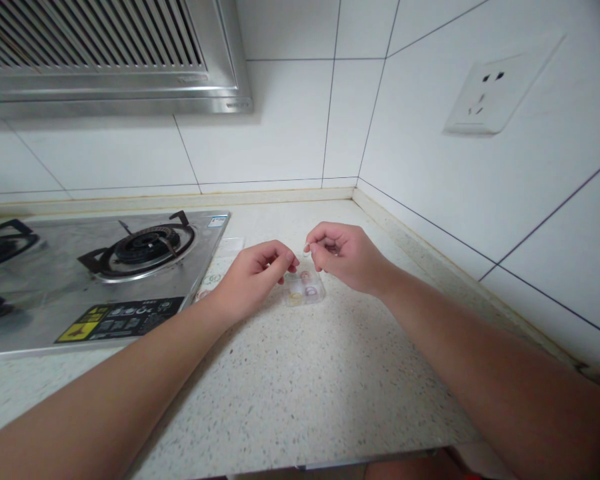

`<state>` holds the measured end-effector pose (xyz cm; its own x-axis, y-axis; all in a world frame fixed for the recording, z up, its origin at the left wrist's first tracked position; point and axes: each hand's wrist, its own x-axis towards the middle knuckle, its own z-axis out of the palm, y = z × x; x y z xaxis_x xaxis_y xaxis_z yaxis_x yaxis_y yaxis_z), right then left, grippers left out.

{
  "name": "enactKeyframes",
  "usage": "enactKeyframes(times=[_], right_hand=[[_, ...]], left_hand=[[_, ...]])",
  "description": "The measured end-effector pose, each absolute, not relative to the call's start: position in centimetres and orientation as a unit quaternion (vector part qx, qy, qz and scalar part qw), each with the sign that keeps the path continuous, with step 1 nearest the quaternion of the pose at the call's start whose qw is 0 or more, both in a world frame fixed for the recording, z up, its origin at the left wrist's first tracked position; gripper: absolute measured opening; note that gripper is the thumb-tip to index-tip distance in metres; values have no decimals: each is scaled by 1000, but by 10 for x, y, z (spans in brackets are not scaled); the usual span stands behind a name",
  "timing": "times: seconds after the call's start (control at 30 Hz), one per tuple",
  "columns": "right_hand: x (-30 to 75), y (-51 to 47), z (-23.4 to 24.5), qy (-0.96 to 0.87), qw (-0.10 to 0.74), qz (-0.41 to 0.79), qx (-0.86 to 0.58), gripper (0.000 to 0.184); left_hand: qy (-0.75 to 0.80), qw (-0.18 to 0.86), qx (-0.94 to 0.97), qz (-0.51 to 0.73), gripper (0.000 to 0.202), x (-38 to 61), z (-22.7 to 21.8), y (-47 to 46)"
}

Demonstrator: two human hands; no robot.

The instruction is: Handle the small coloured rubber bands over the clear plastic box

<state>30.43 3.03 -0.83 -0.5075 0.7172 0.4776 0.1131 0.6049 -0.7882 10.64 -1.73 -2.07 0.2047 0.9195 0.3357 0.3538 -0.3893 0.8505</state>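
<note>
My left hand and my right hand hover close together over the speckled countertop, both with fingers pinched. Between the fingertips there seems to be something tiny and clear, too small to name. Just under them lies a small clear plastic case with several coloured round items in its compartments. My left fingertips are at the case's left edge, my right fingertips above its far edge.
A steel gas stove with a black burner fills the left. More clear plastic pieces lie beside the stove. Tiled walls meet at the corner behind, with a wall socket on the right and a range hood above.
</note>
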Motion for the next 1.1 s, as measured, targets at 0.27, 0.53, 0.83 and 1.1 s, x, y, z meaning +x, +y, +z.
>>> enactKeyframes(times=[0.27, 0.53, 0.83, 1.1], right_hand=[[304, 29, -7, -796, 416, 358, -257, 7], [304, 30, -8, -820, 399, 320, -259, 12], [303, 29, -7, -819, 399, 305, -277, 14], [305, 31, -8, -824, 400, 287, -281, 14]], left_hand=[[432, 337, 691, 471, 23, 108, -21, -16], [411, 338, 675, 512, 22, 107, -25, -11], [408, 331, 667, 528, 21, 107, -23, -12], [441, 309, 662, 521, 20, 108, -24, -11]])
